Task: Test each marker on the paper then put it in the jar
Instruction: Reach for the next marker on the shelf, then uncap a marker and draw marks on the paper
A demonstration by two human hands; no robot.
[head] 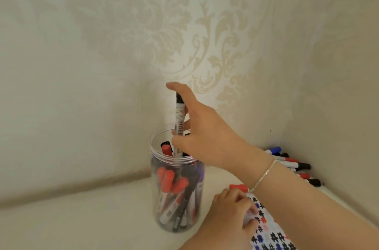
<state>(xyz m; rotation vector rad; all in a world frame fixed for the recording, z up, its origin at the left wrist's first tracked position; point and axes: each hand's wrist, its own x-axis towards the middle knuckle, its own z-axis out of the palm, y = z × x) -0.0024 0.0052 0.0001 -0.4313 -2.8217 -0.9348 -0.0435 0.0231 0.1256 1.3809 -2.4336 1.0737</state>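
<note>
A clear plastic jar (178, 194) stands on the white surface and holds several red-, black- and blue-capped markers. My right hand (201, 135) reaches over its mouth and grips a white marker with a black cap (180, 114), held upright with its lower end inside the jar. My left hand (231, 217) rests at the lower right with its fingers pressed on the paper (270, 233), which is covered in black, red and blue hash marks. A red-capped marker (239, 187) lies just beyond my left hand; whether the hand touches it is unclear.
A pile of loose markers (295, 165) with blue, red and black caps lies in the right corner against the wall. Patterned cream wallpaper closes the space behind and on both sides. A bracelet (263, 176) circles my right wrist.
</note>
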